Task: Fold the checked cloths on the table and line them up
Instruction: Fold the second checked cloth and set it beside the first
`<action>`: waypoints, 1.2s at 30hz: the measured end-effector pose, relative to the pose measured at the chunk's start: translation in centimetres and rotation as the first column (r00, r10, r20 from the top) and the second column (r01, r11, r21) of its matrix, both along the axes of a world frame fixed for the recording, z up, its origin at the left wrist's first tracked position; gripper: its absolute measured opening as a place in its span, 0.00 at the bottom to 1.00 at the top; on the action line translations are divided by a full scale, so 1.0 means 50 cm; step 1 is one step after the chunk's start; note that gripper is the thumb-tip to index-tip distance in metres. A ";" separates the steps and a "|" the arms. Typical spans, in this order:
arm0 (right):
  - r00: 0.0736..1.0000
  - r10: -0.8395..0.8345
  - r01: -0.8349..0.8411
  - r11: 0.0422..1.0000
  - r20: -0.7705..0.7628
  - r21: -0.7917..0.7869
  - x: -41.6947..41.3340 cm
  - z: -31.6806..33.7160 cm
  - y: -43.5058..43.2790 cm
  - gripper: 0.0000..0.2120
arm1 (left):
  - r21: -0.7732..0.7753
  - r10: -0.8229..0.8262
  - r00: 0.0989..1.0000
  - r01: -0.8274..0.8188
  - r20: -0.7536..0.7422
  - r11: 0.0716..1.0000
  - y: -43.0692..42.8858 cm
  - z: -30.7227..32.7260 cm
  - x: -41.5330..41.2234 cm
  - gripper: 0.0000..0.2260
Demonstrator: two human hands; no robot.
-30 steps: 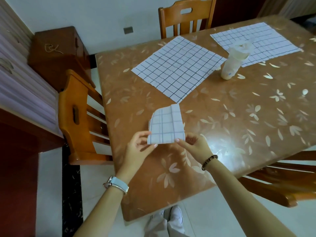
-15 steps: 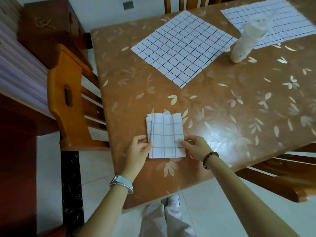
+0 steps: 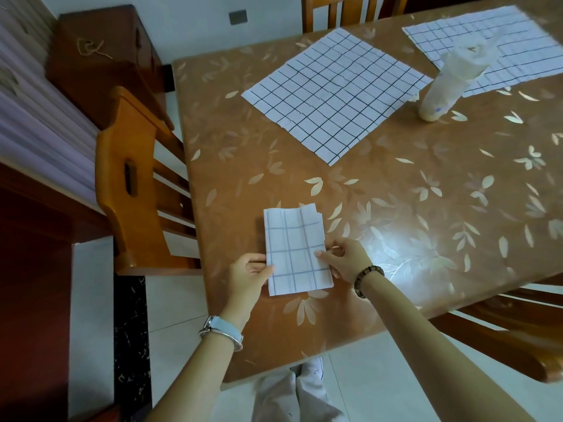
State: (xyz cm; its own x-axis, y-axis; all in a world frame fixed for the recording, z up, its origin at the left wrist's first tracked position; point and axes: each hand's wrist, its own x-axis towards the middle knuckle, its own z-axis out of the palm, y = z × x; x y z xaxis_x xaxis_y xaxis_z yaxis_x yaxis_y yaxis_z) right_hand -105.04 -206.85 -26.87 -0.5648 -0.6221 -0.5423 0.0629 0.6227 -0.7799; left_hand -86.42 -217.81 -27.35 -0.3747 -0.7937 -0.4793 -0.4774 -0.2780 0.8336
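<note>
A folded checked cloth (image 3: 295,248) lies flat near the front left corner of the brown leaf-patterned table (image 3: 396,208). My left hand (image 3: 248,275) pinches its left edge. On the right edge, my right hand (image 3: 344,258) holds the cloth with thumb on top. An unfolded checked cloth (image 3: 335,92) lies spread out further back. A second spread cloth (image 3: 493,44) lies at the far right, partly hidden by a bottle.
A pale plastic bottle (image 3: 447,83) stands between the two spread cloths. Wooden chairs stand at the table's left (image 3: 134,184), back (image 3: 344,10) and right front (image 3: 518,336). A dark wooden cabinet (image 3: 100,56) stands by the wall.
The folded cloth went from lifted off the table to lying flat on it near the front edge. Both hands stayed on its side edges.
</note>
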 end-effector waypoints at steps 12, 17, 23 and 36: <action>0.993 -0.075 0.079 0.996 -0.088 0.051 0.003 -0.008 -0.006 0.06 | -0.087 0.073 0.993 -0.065 0.093 0.994 -0.029 -0.017 -0.049 0.08; 0.976 -0.122 0.135 0.989 -0.180 0.060 0.001 -0.019 -0.008 0.06 | -0.210 0.085 0.985 -0.052 0.149 0.976 -0.039 -0.010 -0.069 0.06; 0.973 -0.142 0.155 0.986 -0.180 0.058 -0.003 -0.027 -0.025 0.09 | -0.268 0.077 0.976 -0.020 0.203 0.963 -0.050 -0.017 -0.082 0.07; 0.995 -0.085 0.080 0.992 -0.052 -0.101 -0.001 0.004 -0.024 0.03 | -0.020 0.052 0.997 -0.053 -0.055 0.998 -0.052 0.021 -0.089 0.08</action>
